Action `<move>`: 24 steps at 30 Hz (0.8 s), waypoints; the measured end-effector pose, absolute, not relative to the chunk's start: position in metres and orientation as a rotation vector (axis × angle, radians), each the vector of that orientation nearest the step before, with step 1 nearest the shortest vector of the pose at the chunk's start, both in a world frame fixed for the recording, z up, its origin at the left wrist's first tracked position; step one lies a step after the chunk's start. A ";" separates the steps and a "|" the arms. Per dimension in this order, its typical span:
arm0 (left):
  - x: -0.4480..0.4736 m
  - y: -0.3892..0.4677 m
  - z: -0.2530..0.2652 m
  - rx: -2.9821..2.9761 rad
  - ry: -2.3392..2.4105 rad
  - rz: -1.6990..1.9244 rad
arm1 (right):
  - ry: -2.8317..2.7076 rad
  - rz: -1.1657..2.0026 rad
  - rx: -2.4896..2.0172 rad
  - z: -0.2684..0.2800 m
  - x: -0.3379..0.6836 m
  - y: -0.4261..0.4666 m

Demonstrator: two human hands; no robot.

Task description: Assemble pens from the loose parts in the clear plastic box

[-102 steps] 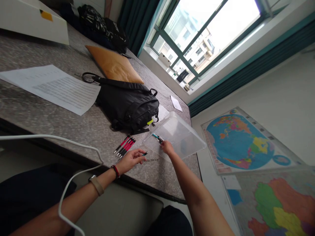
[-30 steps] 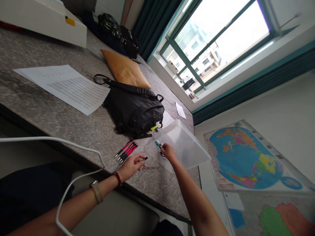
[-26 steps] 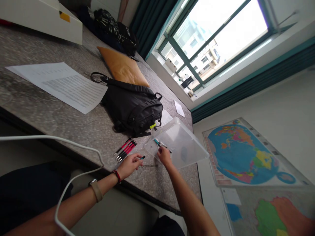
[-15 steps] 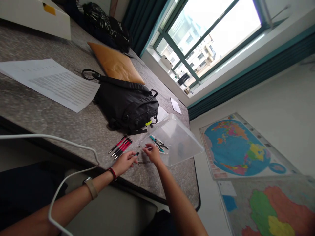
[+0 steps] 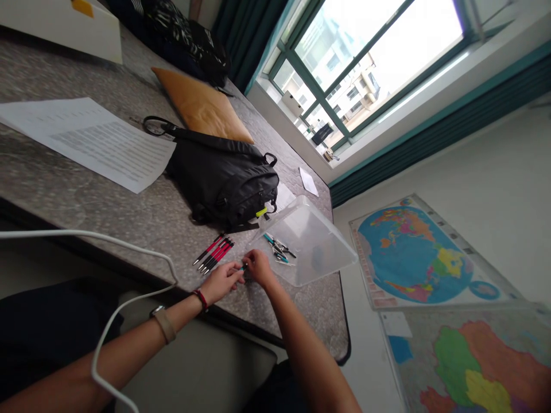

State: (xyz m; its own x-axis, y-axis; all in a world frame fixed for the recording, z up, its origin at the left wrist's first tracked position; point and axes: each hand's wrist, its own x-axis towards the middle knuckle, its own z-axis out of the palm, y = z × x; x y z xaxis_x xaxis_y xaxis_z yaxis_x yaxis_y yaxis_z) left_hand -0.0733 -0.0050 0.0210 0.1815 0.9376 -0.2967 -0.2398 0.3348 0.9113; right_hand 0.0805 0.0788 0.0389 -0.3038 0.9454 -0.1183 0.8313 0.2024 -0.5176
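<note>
My left hand (image 5: 221, 281) is closed around a teal-and-black pen (image 5: 243, 268); only a short end of it shows past the fingers. At that end the fingertips of my right hand (image 5: 258, 267) are pinched together, touching it. Several red-and-black pens (image 5: 217, 255) lie side by side just beyond my left hand. To the right, a clear plastic box (image 5: 312, 244) rests tipped on its side, with several teal, black and white pens (image 5: 279, 249) in a loose pile at its open side.
A black backpack (image 5: 226, 180) lies behind the pens, with a brown padded envelope (image 5: 206, 106) and printed sheets (image 5: 107, 140) near it. A white cable (image 5: 129, 249) hangs across the front edge of the grey table (image 5: 150, 215). Wall maps (image 5: 413, 246) hang at right.
My right hand has moved left to my left hand and its fingers have closed at the pen's end. My left hand still holds the pen. The view has shifted slightly.
</note>
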 end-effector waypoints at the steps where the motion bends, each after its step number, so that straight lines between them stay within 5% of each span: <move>1: -0.073 -0.005 0.020 0.840 1.044 0.989 | -2.157 0.871 -1.716 0.042 0.084 0.076; 7: -0.071 -0.007 0.015 0.902 1.056 0.975 | -1.747 1.479 -1.505 0.076 0.103 0.056; 24: -0.072 -0.011 0.025 1.079 1.039 0.945 | -2.031 1.425 -1.468 0.114 0.107 0.054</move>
